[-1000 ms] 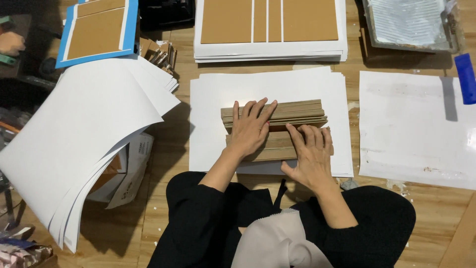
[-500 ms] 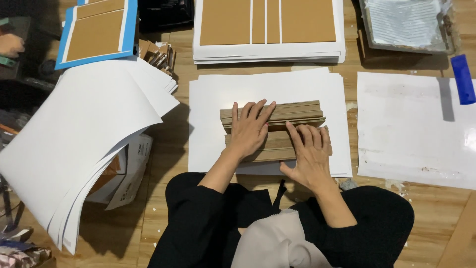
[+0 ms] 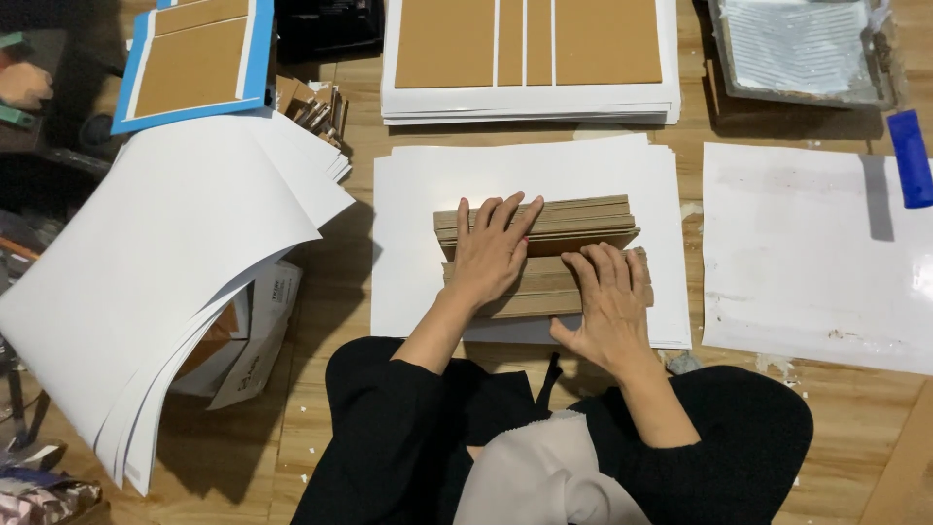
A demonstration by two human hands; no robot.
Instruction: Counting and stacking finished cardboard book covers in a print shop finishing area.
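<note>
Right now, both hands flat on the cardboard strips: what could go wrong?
1. The brown cardboard strips lie in two uneven bundles; the left hand and right hand only press on top, so strips may fan out sideways.
2. They rest on loose white sheets, which could slide or crease.
3. The curled paper pile overhangs and might slump.
</note>
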